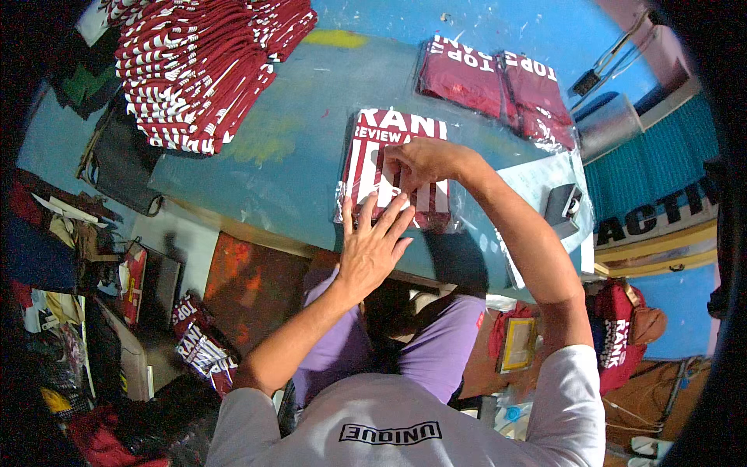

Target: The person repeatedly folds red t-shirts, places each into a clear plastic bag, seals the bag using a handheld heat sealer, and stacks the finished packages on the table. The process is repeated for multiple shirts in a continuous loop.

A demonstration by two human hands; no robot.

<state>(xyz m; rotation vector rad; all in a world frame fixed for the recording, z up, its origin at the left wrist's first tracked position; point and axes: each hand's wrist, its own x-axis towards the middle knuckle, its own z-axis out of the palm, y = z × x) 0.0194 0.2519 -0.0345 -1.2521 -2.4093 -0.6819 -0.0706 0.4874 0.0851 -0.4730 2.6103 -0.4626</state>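
A folded maroon shirt with white print [362, 163] lies in a clear plastic bag on the table before me. Flat on the lower edge of this package rests my left hand [373, 242], its fingers spread. My right hand [423, 160] is over the package's middle with its fingers curled downward. Whether those fingers pinch the plastic or only press on it, I cannot tell. Two more bagged maroon shirts [461, 73] lie side by side beyond my right hand, towards the back right.
A large stack of folded maroon shirts [187, 76] occupies the table's far left. Papers [525, 175] with a black tape dispenser-like object [563, 210] lie at the right, beside my forearm. The table's front edge [251, 230] runs above my lap. More bagged shirts [204, 344] sit low on the left.
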